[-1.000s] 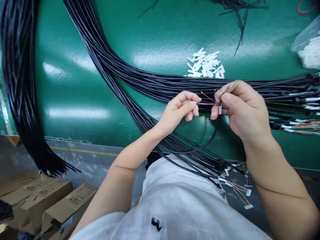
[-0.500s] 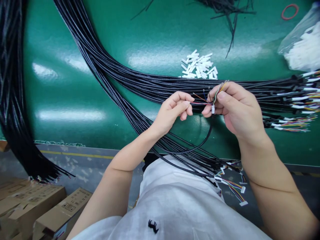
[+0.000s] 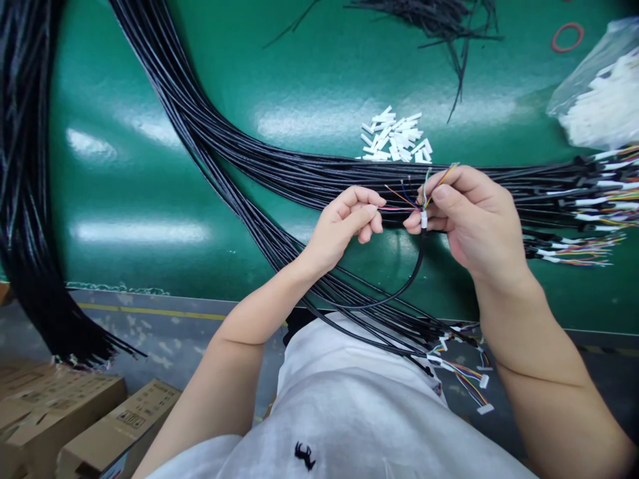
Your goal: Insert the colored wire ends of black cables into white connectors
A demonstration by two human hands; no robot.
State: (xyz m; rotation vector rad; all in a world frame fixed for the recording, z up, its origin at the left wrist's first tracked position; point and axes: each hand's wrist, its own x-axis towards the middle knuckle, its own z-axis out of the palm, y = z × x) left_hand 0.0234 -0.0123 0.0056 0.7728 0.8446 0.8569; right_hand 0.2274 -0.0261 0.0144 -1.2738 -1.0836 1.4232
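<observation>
My left hand [image 3: 349, 219] is closed, its thumb and fingertips pinching thin red and pale wires [image 3: 394, 209] drawn out to the left. My right hand [image 3: 469, 213] pinches yellow and other coloured wires [image 3: 442, 181] of the same black cable [image 3: 418, 263]. A white sleeve [image 3: 424, 219] sits around the cable end where the wires fan out. Orange and blue wires stick up loose between the hands. From the sleeve, the cable loops down and left. Behind both hands runs a thick bundle of black cables [image 3: 279, 169].
Small white tubes [image 3: 394, 136] lie in a pile behind the bundle. A clear bag of white pieces [image 3: 606, 100], a red ring [image 3: 568, 38] and black strips [image 3: 439, 20] are farther back. Cables with white connectors [image 3: 484, 408] hang at the front edge. Cardboard boxes [image 3: 114, 426] stand lower left.
The coloured wires at my right hand, bunched before, are now spread apart, with a pale green one standing up. My left hand keeps its pinch. The view has shifted slightly.
</observation>
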